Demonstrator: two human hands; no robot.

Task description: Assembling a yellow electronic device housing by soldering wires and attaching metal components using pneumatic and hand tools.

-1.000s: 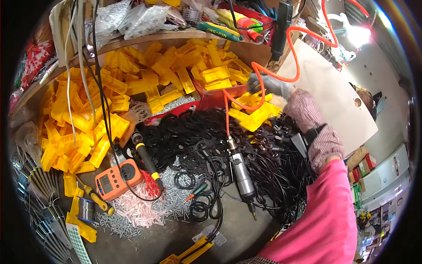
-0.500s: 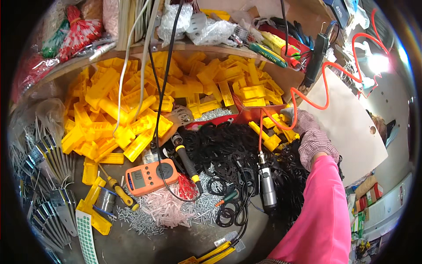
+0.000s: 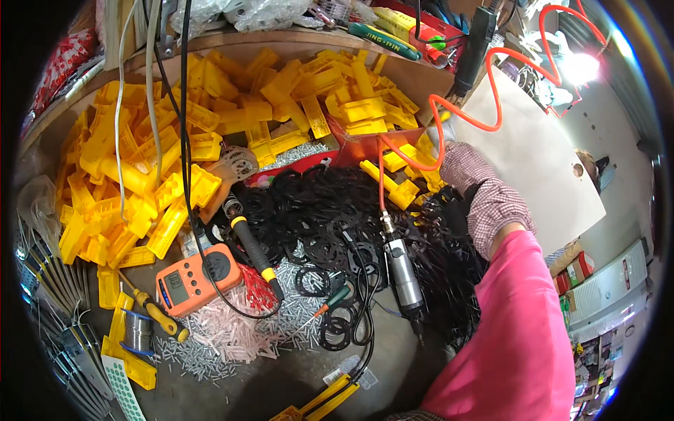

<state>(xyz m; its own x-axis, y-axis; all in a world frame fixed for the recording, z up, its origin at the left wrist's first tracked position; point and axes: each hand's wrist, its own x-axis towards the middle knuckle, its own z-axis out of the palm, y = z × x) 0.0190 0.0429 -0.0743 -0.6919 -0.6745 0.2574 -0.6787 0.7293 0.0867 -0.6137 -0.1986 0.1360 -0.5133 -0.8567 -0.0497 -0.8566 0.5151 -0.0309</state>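
Note:
My right arm, in a pink sleeve with a checkered cuff cover (image 3: pixel 484 189), stretches to the far right side of the bench. At its end, my right hand (image 3: pixel 442 135) is at the board's edge, beside several yellow plastic parts (image 3: pixel 401 193) by the red bin (image 3: pixel 359 151). Its fingers are mostly hidden, so what they hold, if anything, does not show. Below lies a heap of black ring-shaped parts (image 3: pixel 281 210). An air screwdriver (image 3: pixel 404 277) hangs on an orange coiled hose (image 3: pixel 484 128) left of my forearm. My left hand is out of view.
Yellow plastic housings (image 3: pixel 232 116) are piled at the back left. An orange multimeter (image 3: pixel 199 279), a soldering iron (image 3: pixel 254 254), a solder spool (image 3: pixel 138 331) and a yellow screwdriver (image 3: pixel 160 316) lie near loose metal pins (image 3: pixel 193 351). A pale board (image 3: pixel 533 161) stands at right.
The whole view has shifted, so the bench things sit farther left and higher in the picture. My right hand stays by the yellow parts near the red bin.

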